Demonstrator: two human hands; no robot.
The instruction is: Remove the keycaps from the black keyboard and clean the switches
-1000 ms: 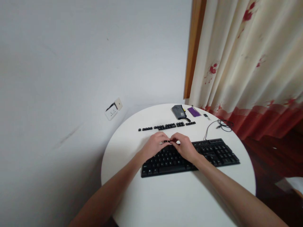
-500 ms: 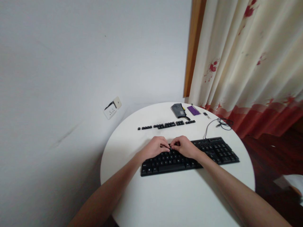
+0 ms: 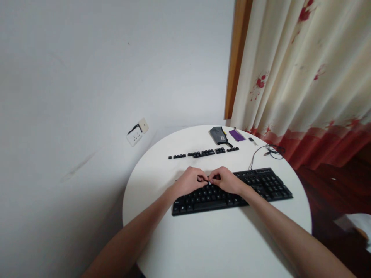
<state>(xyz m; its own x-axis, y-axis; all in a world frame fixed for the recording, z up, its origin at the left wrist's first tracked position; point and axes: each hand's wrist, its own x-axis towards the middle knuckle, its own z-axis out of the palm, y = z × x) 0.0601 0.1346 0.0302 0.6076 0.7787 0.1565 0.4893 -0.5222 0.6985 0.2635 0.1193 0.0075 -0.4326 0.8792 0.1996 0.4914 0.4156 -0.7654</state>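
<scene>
A black keyboard (image 3: 214, 206) lies on the round white table (image 3: 203, 239), its right end angled slightly away from me. My left hand (image 3: 191, 180) rests over the upper left keys with thumb and fingers pinched. From the other side my right hand (image 3: 224, 179) also makes a pinch, and the fingertips of both hands meet at one keycap (image 3: 209, 183). That keycap shows only as a small light glint and is mostly covered by my fingers. Behind the hands, loose black keycaps (image 3: 207, 153) are laid out in a row of groups.
Toward the table's far edge lie a grey pouch (image 3: 218, 135), a purple cloth-like piece (image 3: 237, 135) and a small black-and-clear item (image 3: 252, 140). The keyboard's cable (image 3: 274, 151) is coiled at the right. A white wall (image 3: 174, 77) stands close on the left, a curtain (image 3: 304, 77) on the right.
My left fingertips have shifted slightly, closing in on the right ones. A small light glint now shows between them. The keyboard and loose keycaps stay in place.
</scene>
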